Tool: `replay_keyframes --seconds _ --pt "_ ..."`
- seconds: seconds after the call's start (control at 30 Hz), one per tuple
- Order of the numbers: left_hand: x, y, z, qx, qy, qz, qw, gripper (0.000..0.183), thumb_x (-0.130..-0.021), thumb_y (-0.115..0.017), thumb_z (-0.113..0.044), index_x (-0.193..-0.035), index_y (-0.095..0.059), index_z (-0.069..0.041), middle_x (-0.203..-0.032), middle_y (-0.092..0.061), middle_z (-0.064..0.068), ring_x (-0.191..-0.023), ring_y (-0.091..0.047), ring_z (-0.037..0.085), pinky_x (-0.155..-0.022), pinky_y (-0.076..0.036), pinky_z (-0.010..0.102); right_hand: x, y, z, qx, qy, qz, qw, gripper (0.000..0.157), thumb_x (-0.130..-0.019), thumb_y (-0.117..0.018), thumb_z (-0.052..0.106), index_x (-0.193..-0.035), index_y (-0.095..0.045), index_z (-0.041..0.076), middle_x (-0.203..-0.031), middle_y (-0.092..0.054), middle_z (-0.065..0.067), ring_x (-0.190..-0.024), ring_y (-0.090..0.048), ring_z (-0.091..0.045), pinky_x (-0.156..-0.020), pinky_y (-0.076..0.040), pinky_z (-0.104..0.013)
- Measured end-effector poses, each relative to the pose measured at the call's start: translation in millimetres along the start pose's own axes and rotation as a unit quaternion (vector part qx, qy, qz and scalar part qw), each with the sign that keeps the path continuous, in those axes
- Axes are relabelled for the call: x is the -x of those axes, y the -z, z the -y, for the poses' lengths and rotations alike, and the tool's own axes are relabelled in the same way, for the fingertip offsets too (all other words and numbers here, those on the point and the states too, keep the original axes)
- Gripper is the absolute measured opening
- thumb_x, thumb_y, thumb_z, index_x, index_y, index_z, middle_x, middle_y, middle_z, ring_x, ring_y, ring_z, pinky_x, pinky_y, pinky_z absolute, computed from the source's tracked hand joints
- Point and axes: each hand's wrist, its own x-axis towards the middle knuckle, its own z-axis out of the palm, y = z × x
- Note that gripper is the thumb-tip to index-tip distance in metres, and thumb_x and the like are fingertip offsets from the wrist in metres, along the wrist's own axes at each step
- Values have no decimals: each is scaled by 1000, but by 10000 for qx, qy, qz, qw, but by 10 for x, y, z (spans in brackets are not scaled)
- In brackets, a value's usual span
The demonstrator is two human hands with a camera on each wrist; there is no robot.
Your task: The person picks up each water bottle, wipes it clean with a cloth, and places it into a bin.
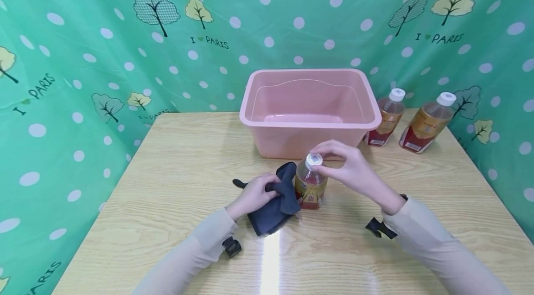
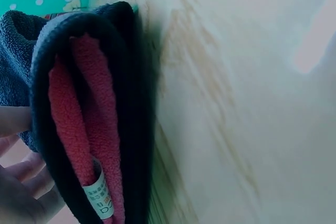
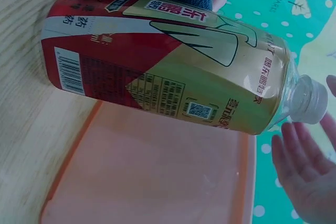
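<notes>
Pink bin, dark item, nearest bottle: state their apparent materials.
Pink bin: probably smooth plastic; soft sheen, moulded rim. Dark item: fabric, likely fleece; fuzzy nap, soft folds. Nearest bottle: apparently clear, glossy plastic, though glass isn't ruled out; see-through neck with highlights.

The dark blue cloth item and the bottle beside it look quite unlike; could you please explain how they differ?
The dark blue cloth item is bunched, while the bottle stands upright. The cloth item shows a coral-pink inside; the bottle has a red-and-gold label and a white cap. Both carry printing: the cloth item on its white tag, the bottle on its label.
</notes>
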Motion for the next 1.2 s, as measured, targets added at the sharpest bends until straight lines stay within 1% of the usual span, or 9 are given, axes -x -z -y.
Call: replay_keyframes --seconds 0.07,0.23,0.43,0.6,0.73,0.93,1.03,1.2 --pt "9 17 -4 33 11 -35 10000 18 -71 -64 -1 -87 -61 -8 -87 -59 3 -82 -57 16 -76 -45 31 -3 -16 7 243 94 -133 9996 33 -66 -73 -2 -97 -64 5 -94 -60 -4 -85 -57 -12 -74 -49 -27" --pt "32 60 -16 107 -21 -153 9998 17 -71 -64 0 -88 -61 -5 -89 -60 5 -84 -57 19 -78 -45 31 2 -57 23 754 77 -379 9964 32 -65 -75 3 -94 -65 5 -89 -57 2 -81 -55 -9 -70 -49 -26" --pt "55 86 -8 212 7 -234 9995 18 -71 -64 2 -88 -61 -4 -90 -61 6 -85 -58 19 -77 -45 31 6 -89 37 994 327 -447 9935 30 -64 -76 5 -91 -64 3 -86 -57 -2 -79 -54 -10 -68 -48 -25" --pt "75 107 -16 256 -7 -311 9992 18 -71 -64 2 -87 -61 -4 -89 -61 6 -82 -57 18 -75 -46 29 16 -95 35 935 404 -464 9937 30 -64 -75 3 -92 -66 2 -85 -57 -2 -79 -55 -10 -68 -48 -23" --pt "92 131 -30 340 -6 -373 9987 17 -71 -63 3 -87 -61 -3 -89 -61 7 -82 -58 19 -75 -46 31 35 -87 29 777 367 -477 9952 30 -63 -75 0 -92 -66 0 -86 -59 -3 -80 -56 -11 -68 -49 -25" --pt "113 142 -15 335 53 -399 9986 18 -71 -63 3 -88 -61 -3 -91 -61 8 -85 -58 20 -77 -46 31 59 -62 28 628 236 -383 9970 31 -65 -73 -2 -95 -66 0 -91 -61 -5 -85 -57 -12 -72 -49 -25" --pt "124 146 -8 311 10 -462 9984 18 -70 -63 3 -88 -61 -3 -91 -61 7 -85 -58 19 -77 -46 30 62 -55 33 593 109 -276 9978 32 -66 -72 -3 -97 -66 1 -94 -61 -4 -88 -57 -12 -75 -48 -25" --pt "131 166 -24 353 -12 -521 9980 19 -71 -63 3 -88 -62 -3 -91 -61 7 -85 -58 19 -77 -46 30 67 -40 26 555 70 -99 9984 33 -69 -69 -4 -101 -64 0 -100 -62 -7 -94 -55 -15 -80 -44 -18"
